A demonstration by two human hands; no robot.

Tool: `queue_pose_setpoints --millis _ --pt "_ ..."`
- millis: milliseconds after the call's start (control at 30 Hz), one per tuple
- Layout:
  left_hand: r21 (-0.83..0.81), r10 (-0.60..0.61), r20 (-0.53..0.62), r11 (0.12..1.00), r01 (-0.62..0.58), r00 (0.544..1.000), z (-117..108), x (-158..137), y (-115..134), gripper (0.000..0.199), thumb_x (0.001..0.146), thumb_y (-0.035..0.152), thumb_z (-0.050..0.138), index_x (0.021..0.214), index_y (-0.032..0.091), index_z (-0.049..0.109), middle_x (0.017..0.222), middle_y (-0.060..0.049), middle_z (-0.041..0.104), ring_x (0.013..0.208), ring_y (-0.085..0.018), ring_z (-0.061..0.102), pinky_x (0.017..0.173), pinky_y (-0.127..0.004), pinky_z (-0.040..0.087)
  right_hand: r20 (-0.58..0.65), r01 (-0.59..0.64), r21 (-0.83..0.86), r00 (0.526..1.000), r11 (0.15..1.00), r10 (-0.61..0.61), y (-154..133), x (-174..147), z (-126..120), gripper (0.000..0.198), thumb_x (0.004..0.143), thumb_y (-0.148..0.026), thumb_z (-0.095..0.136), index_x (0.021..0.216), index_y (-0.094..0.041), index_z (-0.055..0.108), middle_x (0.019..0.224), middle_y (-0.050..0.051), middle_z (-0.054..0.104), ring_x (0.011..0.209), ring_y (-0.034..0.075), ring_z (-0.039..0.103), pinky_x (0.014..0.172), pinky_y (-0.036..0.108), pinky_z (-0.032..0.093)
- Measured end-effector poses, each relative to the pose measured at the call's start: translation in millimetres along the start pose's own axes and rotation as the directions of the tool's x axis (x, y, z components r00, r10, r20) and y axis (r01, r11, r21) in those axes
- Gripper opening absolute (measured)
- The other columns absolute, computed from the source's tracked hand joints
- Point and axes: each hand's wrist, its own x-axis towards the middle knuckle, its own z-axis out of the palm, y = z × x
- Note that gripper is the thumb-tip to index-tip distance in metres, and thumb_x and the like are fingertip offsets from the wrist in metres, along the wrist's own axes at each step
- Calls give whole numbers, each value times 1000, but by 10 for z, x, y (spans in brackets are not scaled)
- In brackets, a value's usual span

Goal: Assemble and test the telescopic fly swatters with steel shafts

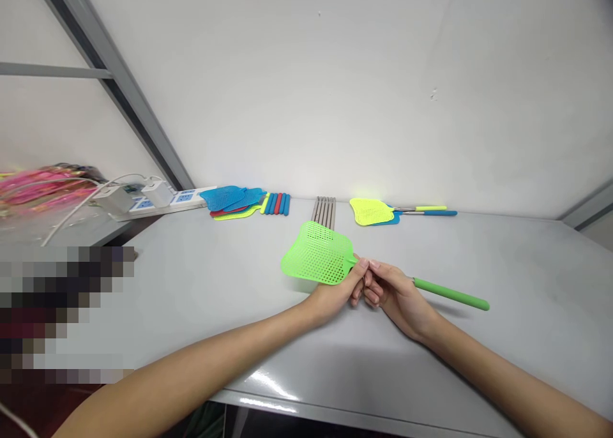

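A green fly swatter [318,254] lies across the middle of the grey table [201,285], its mesh head to the left and its green handle [450,294] pointing right. My left hand [342,291] grips the swatter at the neck just below the mesh head. My right hand [393,294] touches the left hand and holds the rod where it meets the handle. Both hands rest low over the table top.
At the back lie several loose swatter heads [232,200], coloured handle grips [276,203], metal rods [324,209], and two finished swatters [371,211]. A white power strip [158,200] with plugs sits at the back left. A pink bundle [38,186] is at far left.
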Motion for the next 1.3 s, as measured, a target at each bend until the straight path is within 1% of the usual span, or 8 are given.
queue_pose_setpoints --millis 133,300,433,633,800,900,1133,1300 --pt "40 8 -11 999 -8 1000 0 -5 16 49 81 52 22 53 16 41 44 3 43 51 -10 51 62 -26 43 -6 14 -32 1000 999 -14 -4 -4 -4 30 80 -33 43 57 -16 53 49 2 52 51 14 50 47 25 30" --pt "80 39 -16 996 -37 999 0 -12 49 46 82 50 23 55 17 40 45 3 42 52 -10 50 63 -25 42 -16 30 -27 999 999 -30 -10 -20 -9 29 79 -32 45 57 -16 54 44 -2 42 47 13 46 48 25 30" --pt "117 34 -26 993 -31 999 5 -22 51 42 83 47 24 58 17 41 45 4 41 53 -10 51 62 -24 41 -22 41 -39 999 998 -42 -10 -25 -5 29 78 -33 46 56 -16 55 44 -2 40 48 13 45 48 25 31" --pt "161 56 -26 986 -51 998 3 -49 52 41 84 44 24 59 17 42 46 4 42 51 -9 48 60 -24 39 -23 59 -25 998 998 -60 5 -31 -10 28 78 -30 48 55 -15 55 43 -4 33 45 10 39 47 24 30" --pt "166 46 -35 985 -39 998 3 -55 46 43 83 48 22 59 17 42 46 4 40 48 -9 46 58 -23 39 -30 50 -66 998 997 -52 32 -36 -24 30 78 -32 47 54 -16 55 44 -3 34 49 13 43 49 26 32" --pt "177 42 -29 984 -37 999 4 -55 40 47 82 50 20 56 17 41 45 3 41 49 -10 46 57 -23 39 -30 67 -98 997 993 -70 41 -33 -34 30 78 -33 47 55 -16 55 44 -3 34 50 14 44 50 27 33" --pt "187 62 -12 981 -59 998 4 -69 58 44 84 44 23 56 17 44 48 2 45 53 -10 48 60 -22 38 -18 129 -200 991 971 -136 41 -42 -64 30 79 -31 47 56 -16 58 44 -3 33 46 11 39 47 25 29" --pt "177 71 -4 982 -70 997 -3 -65 62 45 84 45 23 54 17 42 46 3 44 54 -10 49 60 -22 38 -15 137 -229 989 964 -144 50 -41 -71 31 80 -31 45 57 -16 57 45 -2 35 48 12 42 48 26 29"
